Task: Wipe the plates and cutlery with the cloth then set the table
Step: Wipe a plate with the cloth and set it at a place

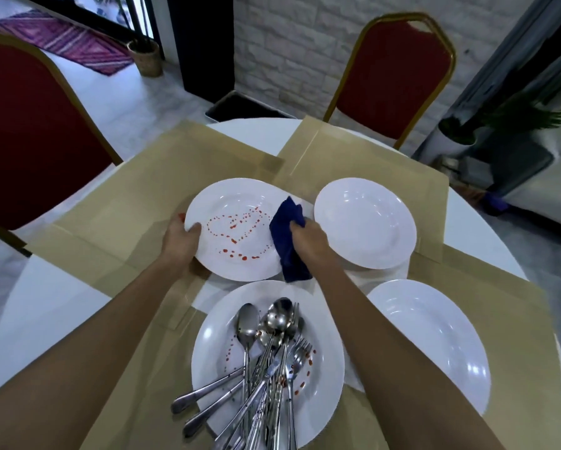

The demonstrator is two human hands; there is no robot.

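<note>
The single camera sat on the person's head, looking forward and steeply down onto the round white table [55, 306]. It was close in. Both forearms ran up from the bottom edge, and the left hand [180, 241] gripping the spotted plate [236, 232] and the right hand [308, 243] holding the blue cloth [284, 237] fell near mid-frame. The wide lens bowed the edges and took in the left red chair [29, 141] and the far red chair [399, 73] beyond the table.
</note>
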